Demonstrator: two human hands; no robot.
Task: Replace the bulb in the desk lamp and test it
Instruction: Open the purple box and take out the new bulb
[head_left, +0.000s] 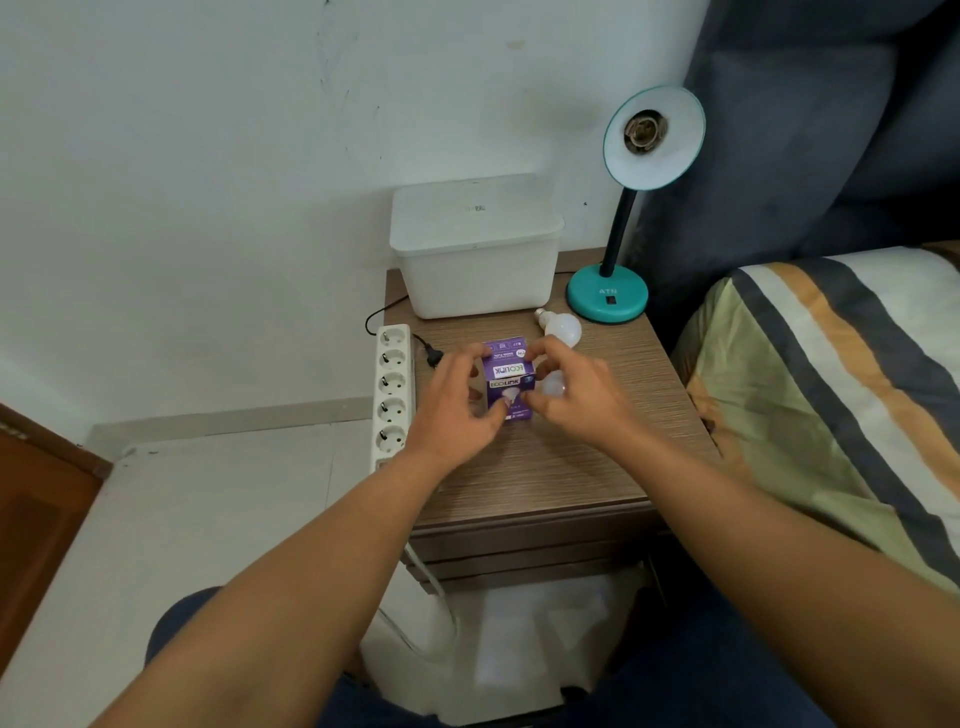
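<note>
A teal desk lamp (608, 299) stands at the back right of the nightstand, its shade (655, 137) tilted up toward me with an empty socket. My left hand (457, 402) and my right hand (576, 395) both grip a small purple bulb box (508, 375) from either side, just above the tabletop. A white bulb (554, 386) shows between the box and my right palm; I cannot tell whether it is held or lying there. A second white bulb (563, 328) lies loose on the table near the lamp base.
A white lidded plastic bin (475, 249) sits at the back of the wooden nightstand (571, 467). A white power strip (392, 395) lies along its left edge, with a black plug (434, 356) beside it. A striped bed (831, 389) is on the right.
</note>
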